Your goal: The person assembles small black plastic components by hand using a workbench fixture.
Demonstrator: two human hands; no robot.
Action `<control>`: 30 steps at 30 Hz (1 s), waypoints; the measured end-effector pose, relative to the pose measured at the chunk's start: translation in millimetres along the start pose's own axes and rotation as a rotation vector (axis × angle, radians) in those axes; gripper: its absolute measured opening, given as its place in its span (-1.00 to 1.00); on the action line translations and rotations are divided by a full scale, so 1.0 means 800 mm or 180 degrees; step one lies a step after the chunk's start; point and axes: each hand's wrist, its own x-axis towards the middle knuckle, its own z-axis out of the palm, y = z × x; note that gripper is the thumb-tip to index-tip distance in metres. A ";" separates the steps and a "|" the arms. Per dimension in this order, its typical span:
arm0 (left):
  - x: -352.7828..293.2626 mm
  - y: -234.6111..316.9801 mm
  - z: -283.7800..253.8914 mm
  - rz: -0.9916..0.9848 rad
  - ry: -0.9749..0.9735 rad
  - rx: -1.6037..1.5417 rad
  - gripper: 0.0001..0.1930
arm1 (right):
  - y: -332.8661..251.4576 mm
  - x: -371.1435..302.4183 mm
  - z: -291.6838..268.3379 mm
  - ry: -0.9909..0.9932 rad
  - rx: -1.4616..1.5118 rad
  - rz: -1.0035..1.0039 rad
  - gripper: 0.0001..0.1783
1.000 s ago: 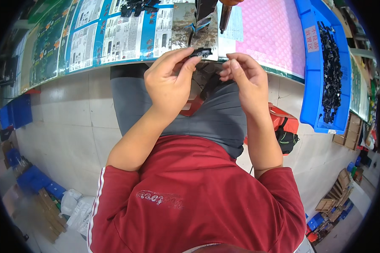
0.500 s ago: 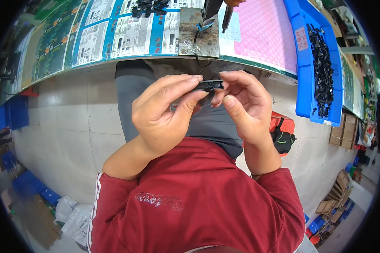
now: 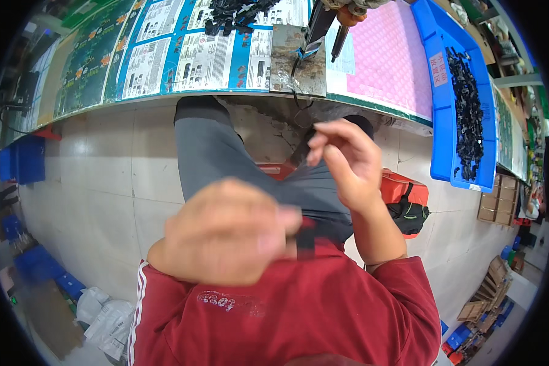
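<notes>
The blurred left hand pinches a small black part before the red shirt; the right hand, loosely open, hovers over grey trousers. Black pieces fill a blue bin.

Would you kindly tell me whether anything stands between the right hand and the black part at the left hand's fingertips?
Nothing visible stands between the right hand and the blurred black part at the left hand; gray trousers show behind the gap.

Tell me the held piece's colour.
The piece in the left hand is black, though blurred; head view.
</notes>
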 end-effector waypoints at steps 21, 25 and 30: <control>-0.046 -0.112 0.036 -0.2332 0.1359 -0.0517 -0.83 | 0.080 -0.023 -0.024 0.0481 -0.0077 0.1423 -0.73; -0.049 -0.107 0.053 -0.2369 0.1264 -0.0346 -0.84 | 0.034 -0.014 0.002 0.0323 0.0540 0.0679 -0.64; -0.039 -0.100 0.064 -0.1967 0.1226 -0.0269 -0.89 | 0.010 -0.010 0.025 0.0525 0.0270 0.0283 -0.66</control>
